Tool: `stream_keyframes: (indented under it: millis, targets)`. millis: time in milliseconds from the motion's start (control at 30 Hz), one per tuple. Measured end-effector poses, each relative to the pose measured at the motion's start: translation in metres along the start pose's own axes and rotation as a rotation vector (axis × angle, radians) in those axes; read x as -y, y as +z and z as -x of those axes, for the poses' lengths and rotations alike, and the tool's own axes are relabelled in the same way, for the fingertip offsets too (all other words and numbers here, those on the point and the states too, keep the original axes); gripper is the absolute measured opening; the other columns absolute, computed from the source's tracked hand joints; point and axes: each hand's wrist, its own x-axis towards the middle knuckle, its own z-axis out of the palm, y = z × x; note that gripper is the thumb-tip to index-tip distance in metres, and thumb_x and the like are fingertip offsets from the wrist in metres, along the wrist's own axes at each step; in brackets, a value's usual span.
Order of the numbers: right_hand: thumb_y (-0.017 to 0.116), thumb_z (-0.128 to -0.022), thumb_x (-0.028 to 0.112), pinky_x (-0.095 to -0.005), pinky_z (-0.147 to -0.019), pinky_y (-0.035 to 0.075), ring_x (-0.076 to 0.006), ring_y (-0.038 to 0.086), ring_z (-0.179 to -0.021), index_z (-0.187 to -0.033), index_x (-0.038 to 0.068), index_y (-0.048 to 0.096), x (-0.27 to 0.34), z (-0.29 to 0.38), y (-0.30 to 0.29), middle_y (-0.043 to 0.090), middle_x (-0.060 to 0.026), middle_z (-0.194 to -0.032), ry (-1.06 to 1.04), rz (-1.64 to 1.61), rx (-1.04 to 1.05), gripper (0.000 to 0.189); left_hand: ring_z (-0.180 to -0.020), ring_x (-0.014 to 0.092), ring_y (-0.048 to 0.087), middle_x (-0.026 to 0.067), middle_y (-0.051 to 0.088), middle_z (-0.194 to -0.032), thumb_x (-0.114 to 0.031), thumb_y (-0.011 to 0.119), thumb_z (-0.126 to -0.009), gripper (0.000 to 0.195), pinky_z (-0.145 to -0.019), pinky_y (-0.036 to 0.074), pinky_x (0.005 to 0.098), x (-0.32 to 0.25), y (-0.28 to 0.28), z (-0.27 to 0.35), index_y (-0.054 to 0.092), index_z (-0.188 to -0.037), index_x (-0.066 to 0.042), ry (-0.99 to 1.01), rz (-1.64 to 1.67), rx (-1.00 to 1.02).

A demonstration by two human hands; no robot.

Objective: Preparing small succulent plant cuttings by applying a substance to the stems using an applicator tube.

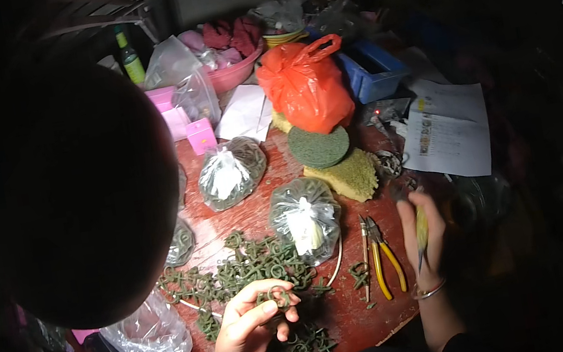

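My left hand (251, 320) pinches a small green ring-shaped piece (276, 298) between thumb and fingers, just in front of a pile of similar green pieces (251, 262). At the table's right side, my right hand (425, 231) holds a slim tool with a yellowish handle (421, 226), its pointed metal end towards the wrist; the fingertips reach a small dark item that is too dim to name. Between the hands lie yellow-handled pliers (386, 261) and a thin rod-like tool (365, 259). A smaller heap of green pieces (309, 344) lies near the front edge.
Tied clear plastic bags (232, 175) stand behind the pile. Beyond are a yellow sponge (350, 179), a round green pad (319, 146), a red plastic bag (306, 85), a blue bin (372, 72) and printed sheets (450, 134). A large dark shape covers the left; an empty-looking clear bag (149, 332) lies below it.
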Motion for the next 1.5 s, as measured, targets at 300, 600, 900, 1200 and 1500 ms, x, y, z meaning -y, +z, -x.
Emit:
stream_keyframes:
  millis: [300, 600, 900, 1200, 1500]
  targets:
    - [0.056, -0.091, 0.005, -0.0459, -0.078, 0.046, -0.0398, 0.057, -0.09, -0.114, 0.0, 0.053, -0.05, -0.018, -0.014, 0.056, -0.0216, -0.101, -0.134, 0.613, 0.211, 0.024, -0.081, 0.022, 0.063, 0.0183, 0.064, -0.101, -0.01, 0.061, -0.084, 0.037, -0.052, 0.051, 0.0253, 0.0, 0.007, 0.001, 0.055, -0.118, 0.005, 0.027, -0.111, -0.139]
    - [0.054, -0.098, 0.014, -0.0292, -0.071, 0.051, -0.0162, 0.064, -0.077, -0.112, -0.004, 0.06, 0.055, -0.002, -0.012, 0.067, -0.0112, -0.096, -0.132, -0.621, 0.508, 0.023, -0.093, 0.018, 0.063, 0.0155, 0.062, -0.111, -0.002, 0.061, -0.09, 0.036, -0.064, 0.053, 0.025, -0.002, 0.003, 0.001, 0.053, -0.124, 0.003, 0.001, -0.051, -0.056]
    - [0.074, -0.081, 0.005, -0.0271, -0.06, 0.048, -0.0171, 0.062, -0.066, -0.101, 0.0, 0.066, 0.086, 0.014, 0.036, 0.068, -0.0112, -0.085, -0.257, -0.945, 0.78, 0.022, -0.092, 0.016, 0.062, 0.0084, 0.061, -0.099, 0.004, 0.063, -0.086, 0.036, -0.063, 0.054, 0.023, -0.003, 0.005, 0.0, 0.056, -0.121, 0.003, 0.054, -0.116, -0.138]
    - [0.07, -0.084, 0.006, -0.0281, -0.064, 0.05, -0.0185, 0.064, -0.072, -0.101, -0.001, 0.068, 0.07, 0.018, 0.035, 0.069, -0.0116, -0.089, -0.098, -0.968, 0.874, 0.018, -0.078, 0.01, 0.06, 0.0131, 0.064, -0.109, 0.005, 0.065, -0.084, 0.035, -0.06, 0.052, 0.0206, 0.0, 0.007, -0.003, 0.057, -0.118, 0.002, 0.125, -0.262, -0.175]
    - [0.072, -0.077, -0.002, -0.0323, -0.064, 0.052, -0.0227, 0.064, -0.071, -0.106, -0.001, 0.066, 0.083, 0.018, 0.033, 0.066, -0.0105, -0.085, -0.413, -0.808, 0.695, 0.029, -0.081, 0.013, 0.061, 0.0172, 0.062, -0.118, 0.006, 0.063, -0.085, 0.035, -0.067, 0.053, 0.024, 0.006, 0.001, -0.003, 0.055, -0.119, 0.001, 0.194, -0.092, -0.158]
